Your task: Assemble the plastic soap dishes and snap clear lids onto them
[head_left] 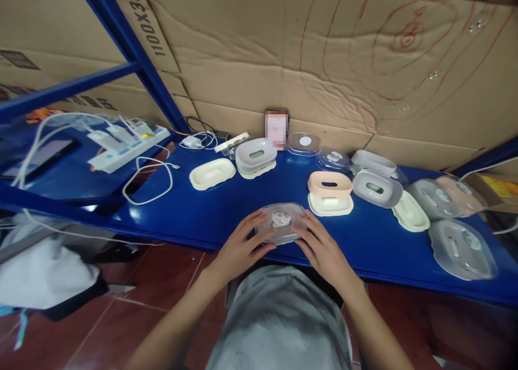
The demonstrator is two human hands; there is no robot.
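Note:
My left hand (249, 238) and my right hand (319, 242) grip a rounded plastic box with a clear lid (286, 232) from its two sides, at the front edge of the blue table. A round printed label shows on the lid between my fingers. The fingers curve over the rim, and the lower part of the box is partly hidden. Just beyond my right hand, a peach tray with a slot (329, 184) rests on a cream base (331, 204). Further left lie a cream tray (212, 173) and a grey slotted tray (256, 154) stacked on another base.
Clear lids (304, 143) and a grey slotted tray (377, 187) lie at the back and right. Several lidded boxes (463, 248) stand at the right end. A phone (276, 129) leans on the cardboard wall. A power strip (129, 149) and white cables (148, 201) occupy the left.

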